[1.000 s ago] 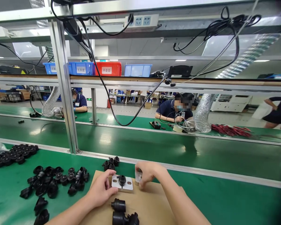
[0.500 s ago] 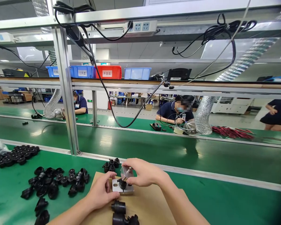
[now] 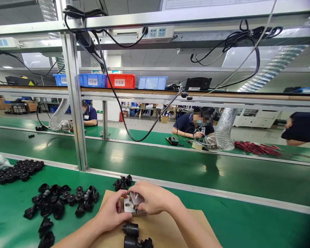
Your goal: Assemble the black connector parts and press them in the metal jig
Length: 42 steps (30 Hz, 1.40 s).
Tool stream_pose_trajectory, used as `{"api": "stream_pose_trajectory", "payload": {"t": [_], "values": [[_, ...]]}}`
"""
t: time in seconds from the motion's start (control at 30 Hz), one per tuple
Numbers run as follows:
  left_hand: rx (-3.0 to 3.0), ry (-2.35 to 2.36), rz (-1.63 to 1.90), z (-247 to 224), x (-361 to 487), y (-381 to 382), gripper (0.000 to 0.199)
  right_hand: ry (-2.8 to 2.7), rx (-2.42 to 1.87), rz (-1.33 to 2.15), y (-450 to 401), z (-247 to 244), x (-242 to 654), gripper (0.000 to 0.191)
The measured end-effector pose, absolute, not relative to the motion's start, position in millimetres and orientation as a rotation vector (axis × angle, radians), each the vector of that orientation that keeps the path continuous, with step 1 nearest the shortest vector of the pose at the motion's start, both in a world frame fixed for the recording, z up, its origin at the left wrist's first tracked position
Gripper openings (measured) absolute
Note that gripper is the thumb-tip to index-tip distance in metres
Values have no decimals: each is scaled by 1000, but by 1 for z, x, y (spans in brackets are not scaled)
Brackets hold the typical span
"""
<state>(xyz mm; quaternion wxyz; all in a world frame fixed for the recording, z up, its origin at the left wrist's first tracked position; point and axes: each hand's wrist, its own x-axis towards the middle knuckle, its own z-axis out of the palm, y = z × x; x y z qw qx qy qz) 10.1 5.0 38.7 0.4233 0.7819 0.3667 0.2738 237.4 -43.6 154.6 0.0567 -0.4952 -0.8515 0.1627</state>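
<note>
On a brown cardboard sheet (image 3: 167, 232) lies a small silver metal base plate (image 3: 128, 206) with an oval slot. The thumb and fingers of my left hand (image 3: 111, 210) curve around its left end, gripping it. My right hand (image 3: 156, 198) pinches a silver metal block (image 3: 136, 198), tilted and low over the base plate. The black part on the plate is mostly covered by the block and fingers. Just in front of the plate lie a black cylindrical part (image 3: 131, 228) and a larger black fitting (image 3: 131, 241).
A few small black parts (image 3: 123, 182) stand behind my hands. Several loose black parts (image 3: 58, 201) lie on the green table (image 3: 15, 227) at left. A metal post (image 3: 76, 103) rises at the back left, and a black cable (image 3: 124, 125) hangs down. Co-workers sit across the line.
My right hand has brought the metal block down and slightly left over the black part, which is now mostly hidden. My left hand has stayed at the base plate.
</note>
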Motion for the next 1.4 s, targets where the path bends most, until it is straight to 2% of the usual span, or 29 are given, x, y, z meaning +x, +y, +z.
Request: {"api": "stream_pose_trajectory", "payload": {"t": [0.27,0.43,0.5,0.6,0.67,0.73,0.87,0.93,1.03,1.13,1.2,1.3,1.4], "values": [[1975,898,702,34,9,6,68,-2668,-1527,353,-45,149,229,32],[1990,922,702,27,8,9,67,-2624,-1733,289,-45,149,223,33],[1996,918,706,25,8,10,67,-2565,-1799,303,-43,148,224,49],[1969,869,738,24,8,12,75,-2590,-1607,351,-37,144,228,70],[1948,834,766,22,7,13,86,-2643,-1449,385,-33,142,229,63],[1943,813,783,20,6,14,95,-2614,-1513,366,-32,141,228,51],[1935,800,797,17,4,15,103,-2587,-1618,375,-36,145,225,68],[1929,798,795,17,4,15,105,-2661,-1533,384,-38,147,225,64],[1936,775,784,13,4,20,105,-2584,-1682,285,-37,148,225,59],[1946,687,788,-1,3,32,113,-2641,-1577,324,-33,145,226,75],[1939,632,812,-12,3,42,118,-2759,-1439,335,-30,143,227,69],[1921,613,826,-25,3,55,121,-2696,-1618,247,-28,141,225,51],[1909,623,804,-26,3,59,124,-2613,-1694,248,-30,142,224,68]]}}
